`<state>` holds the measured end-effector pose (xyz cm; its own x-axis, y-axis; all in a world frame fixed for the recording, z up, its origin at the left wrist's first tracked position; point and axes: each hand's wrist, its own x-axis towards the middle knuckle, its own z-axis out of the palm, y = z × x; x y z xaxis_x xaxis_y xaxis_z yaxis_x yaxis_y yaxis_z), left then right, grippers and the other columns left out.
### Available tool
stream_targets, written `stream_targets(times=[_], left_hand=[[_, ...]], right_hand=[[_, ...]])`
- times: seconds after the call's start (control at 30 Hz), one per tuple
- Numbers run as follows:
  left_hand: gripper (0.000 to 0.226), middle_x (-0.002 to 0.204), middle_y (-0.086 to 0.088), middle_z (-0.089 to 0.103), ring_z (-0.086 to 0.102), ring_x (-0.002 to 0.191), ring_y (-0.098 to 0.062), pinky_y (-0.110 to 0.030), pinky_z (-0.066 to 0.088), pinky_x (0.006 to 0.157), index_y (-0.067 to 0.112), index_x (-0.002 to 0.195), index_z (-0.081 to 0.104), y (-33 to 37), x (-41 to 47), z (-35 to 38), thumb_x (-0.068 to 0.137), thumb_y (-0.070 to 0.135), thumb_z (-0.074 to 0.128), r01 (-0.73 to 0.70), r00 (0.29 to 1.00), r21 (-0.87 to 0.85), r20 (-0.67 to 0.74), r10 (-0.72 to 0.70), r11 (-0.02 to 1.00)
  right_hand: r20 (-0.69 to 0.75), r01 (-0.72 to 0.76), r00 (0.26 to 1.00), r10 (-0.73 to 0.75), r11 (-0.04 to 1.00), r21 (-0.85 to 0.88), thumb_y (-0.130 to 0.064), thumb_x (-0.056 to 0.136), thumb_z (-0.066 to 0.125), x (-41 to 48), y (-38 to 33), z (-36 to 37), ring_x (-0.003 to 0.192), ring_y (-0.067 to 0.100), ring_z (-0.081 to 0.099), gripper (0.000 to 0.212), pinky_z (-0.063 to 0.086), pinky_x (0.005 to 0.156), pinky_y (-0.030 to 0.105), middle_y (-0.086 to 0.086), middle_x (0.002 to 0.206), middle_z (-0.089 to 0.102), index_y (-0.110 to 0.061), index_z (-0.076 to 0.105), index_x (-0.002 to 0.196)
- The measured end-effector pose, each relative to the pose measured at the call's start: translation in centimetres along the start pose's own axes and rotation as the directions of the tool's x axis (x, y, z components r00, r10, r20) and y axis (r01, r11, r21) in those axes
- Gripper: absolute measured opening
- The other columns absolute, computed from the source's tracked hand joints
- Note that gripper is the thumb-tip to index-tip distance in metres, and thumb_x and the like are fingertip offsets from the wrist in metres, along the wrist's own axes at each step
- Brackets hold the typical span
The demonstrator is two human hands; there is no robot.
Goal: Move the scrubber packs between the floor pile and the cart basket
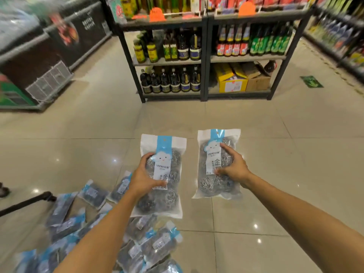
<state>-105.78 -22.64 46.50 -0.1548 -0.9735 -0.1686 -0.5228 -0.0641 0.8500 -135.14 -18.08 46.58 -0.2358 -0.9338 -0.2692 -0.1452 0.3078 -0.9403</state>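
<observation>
Head view: each hand (142, 179) (234, 168) grips a scourer pack (163, 196) (211, 186) above glossy tiled floor (295, 154).

A glossy beige tiled floor (275, 154) spreads across the shop aisle, marked by thin grout lines and small bright glints of overhead light. Straight ahead stands a dark grey metal shelving rack (204, 62) stocked with rows of dark glass sauce bottles (171, 79), green-labelled bottles (269, 44) and yellow cardboard boxes (230, 79). Orange paper price tags (156, 14) hang from its upper shelf. A black chest freezer cabinet (51, 48) runs along the left. A green floor sticker (311, 81) lies to the right, near another blurred shelf of bottles (338, 36).
</observation>
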Motion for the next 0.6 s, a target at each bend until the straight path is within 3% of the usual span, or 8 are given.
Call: stream_targets(times=[0.07, 0.13, 0.27, 0.3, 0.43, 0.6], left_hand=[[0.101, 0.119, 0.008, 0.052, 0.051, 0.108, -0.018, -0.019, 0.043, 0.073, 0.038, 0.127, 0.038, 3.8, -1.5, -3.2, 0.047, 0.007, 0.091, -0.035, 0.996, -0.007, -0.077, 0.035, 0.999], [0.102, 0.118, 0.010, 0.051, 0.051, 0.107, -0.017, -0.027, 0.042, 0.081, 0.038, 0.128, 0.038, 6.4, -3.4, -6.3, 0.046, 0.010, 0.092, -0.061, 0.982, -0.005, -0.180, 0.059, 0.998], [0.106, 0.121, 0.011, 0.050, 0.049, 0.110, -0.016, -0.031, 0.043, 0.090, 0.038, 0.130, 0.037, 8.8, -8.7, -11.8, 0.044, 0.015, 0.094, -0.073, 0.911, -0.014, -0.409, 0.061, 0.997], [0.106, 0.121, 0.011, 0.050, 0.049, 0.110, -0.016, -0.030, 0.043, 0.088, 0.038, 0.130, 0.037, 9.0, -10.4, -13.2, 0.044, 0.016, 0.094, -0.067, 0.882, -0.017, -0.468, 0.052, 0.998], [0.104, 0.123, 0.007, 0.051, 0.051, 0.108, -0.018, -0.031, 0.045, 0.083, 0.036, 0.129, 0.037, 8.5, -18.8, -18.9, 0.044, 0.017, 0.094, -0.022, 0.747, -0.006, -0.664, 0.013, 1.000], [0.099, 0.133, 0.005, 0.044, 0.043, 0.122, -0.019, -0.038, 0.043, 0.098, 0.036, 0.125, 0.038, 5.7, -31.1, -24.7, 0.047, 0.011, 0.093, -0.021, 0.515, -0.058, -0.856, -0.039, 0.998]], right_hand=[[0.021, 0.080, 0.997, -0.080, 0.997, -0.003, 0.015, 0.057, 0.078, -1.0, -4.7, -0.4, 0.110, 0.020, 0.057, 0.099, 0.055, 0.088, 0.041, 0.000, 0.138, 0.046, -0.028, 0.043, 0.138], [0.065, 0.160, 0.985, -0.159, 0.987, -0.006, 0.014, 0.056, 0.079, -1.6, -8.8, -0.4, 0.112, 0.019, 0.056, 0.099, 0.052, 0.093, 0.040, 0.000, 0.138, 0.046, -0.027, 0.043, 0.138], [0.188, 0.284, 0.942, -0.279, 0.959, -0.004, 0.015, 0.059, 0.078, -2.5, -15.7, 2.0, 0.101, 0.009, 0.054, 0.097, 0.051, 0.076, 0.017, -0.002, 0.137, 0.044, -0.024, 0.041, 0.141], [0.231, 0.313, 0.923, -0.308, 0.950, 0.018, 0.016, 0.060, 0.077, -2.9, -17.1, 3.1, 0.100, 0.009, 0.055, 0.097, 0.052, 0.074, 0.017, -0.001, 0.137, 0.044, -0.023, 0.040, 0.141], [0.413, 0.390, 0.821, -0.395, 0.915, 0.100, 0.017, 0.057, 0.078, -4.8, -21.0, 9.4, 0.113, 0.022, 0.057, 0.098, 0.053, 0.089, 0.045, -0.002, 0.136, 0.046, -0.022, 0.042, 0.139], [0.555, 0.459, 0.685, -0.472, 0.871, 0.174, 0.013, 0.055, 0.081, -9.9, -23.6, 19.6, 0.117, 0.027, 0.055, 0.098, 0.050, 0.094, 0.051, -0.005, 0.128, 0.050, -0.026, 0.044, 0.137]])
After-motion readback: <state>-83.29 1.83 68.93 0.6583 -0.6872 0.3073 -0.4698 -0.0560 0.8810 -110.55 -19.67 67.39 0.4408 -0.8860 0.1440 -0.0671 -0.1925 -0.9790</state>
